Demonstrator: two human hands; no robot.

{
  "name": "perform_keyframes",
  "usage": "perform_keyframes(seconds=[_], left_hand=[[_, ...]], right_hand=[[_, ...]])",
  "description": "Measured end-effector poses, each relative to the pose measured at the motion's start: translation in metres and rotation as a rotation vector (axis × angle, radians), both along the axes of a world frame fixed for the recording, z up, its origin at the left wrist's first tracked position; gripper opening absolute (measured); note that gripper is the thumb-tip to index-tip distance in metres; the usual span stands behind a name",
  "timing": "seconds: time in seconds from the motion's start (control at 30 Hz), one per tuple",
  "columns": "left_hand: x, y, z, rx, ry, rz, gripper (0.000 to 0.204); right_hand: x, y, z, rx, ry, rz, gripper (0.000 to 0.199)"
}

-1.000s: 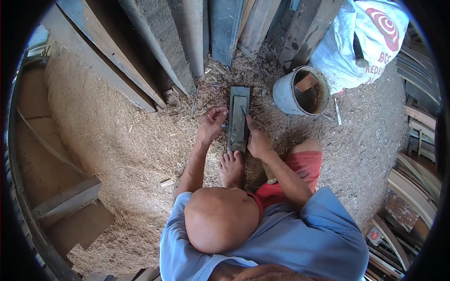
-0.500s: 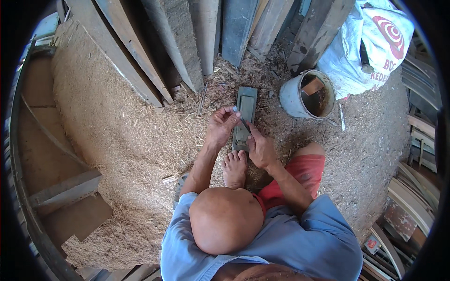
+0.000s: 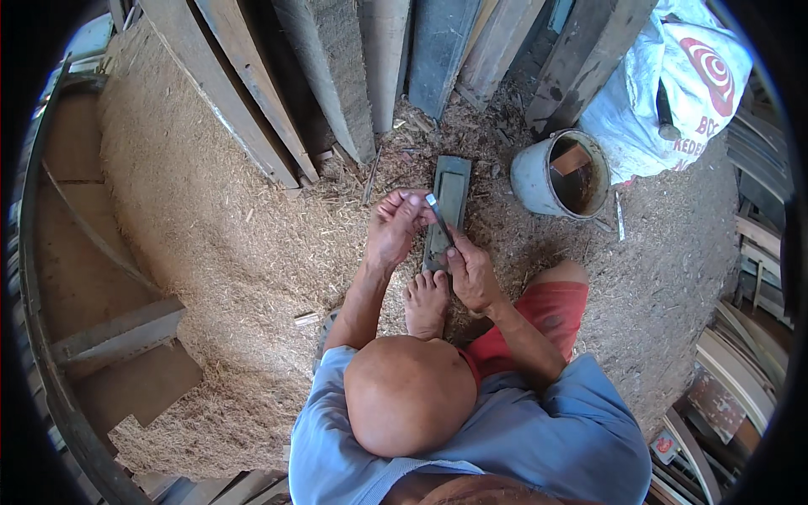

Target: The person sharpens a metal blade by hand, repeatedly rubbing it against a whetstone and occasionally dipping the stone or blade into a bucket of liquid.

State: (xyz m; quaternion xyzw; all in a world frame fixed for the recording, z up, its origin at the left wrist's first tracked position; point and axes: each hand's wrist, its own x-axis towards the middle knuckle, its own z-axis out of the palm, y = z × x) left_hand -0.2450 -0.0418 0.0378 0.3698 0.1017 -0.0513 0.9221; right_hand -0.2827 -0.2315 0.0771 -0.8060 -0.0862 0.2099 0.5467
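A narrow, dark chisel blade with a bright, squared tip slants up and away between my hands. My right hand is closed around its lower end. Close by the bright tip, my left hand has its fingers bent and its thumb and fingertips against the blade's left side; the exact contact is too small to make out. Beneath the blade lies a grey-green sharpening stone set in a long block on the ground. My bare foot rests at the block's near end, toes touching or very close to it.
Right of the stone stands a whitish bucket with dark contents and a brown block inside. Behind it slumps a white sack. Thick planks lean at the far side. Shavings cover the ground; curved wood pieces are stacked at right.
The blade's bright tip now shows more fully, as my left fingers have shifted off it to the left. The view has moved slightly, so surroundings appear farther right.
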Motion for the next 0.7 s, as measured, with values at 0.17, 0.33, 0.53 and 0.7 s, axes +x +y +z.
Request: perform_keyframes(seconds=[0.17,0.33,0.53,0.7], left_hand=[[-0.002,-0.005,-0.005,-0.007,-0.169,0.067,0.033],[-0.006,0.002,-0.011,-0.036,-0.268,-0.008,0.039],[-0.007,0.004,-0.013,-0.058,-0.266,-0.023,0.034],[-0.008,0.002,-0.020,-0.081,-0.267,0.026,0.035]], right_hand=[[-0.005,0.007,0.005,0.209,0.084,-0.015,0.045],[-0.007,0.010,0.011,0.311,0.091,0.019,0.045],[-0.008,0.009,0.007,0.300,0.065,0.023,0.045],[-0.006,0.011,0.016,0.334,0.119,0.028,0.045]])
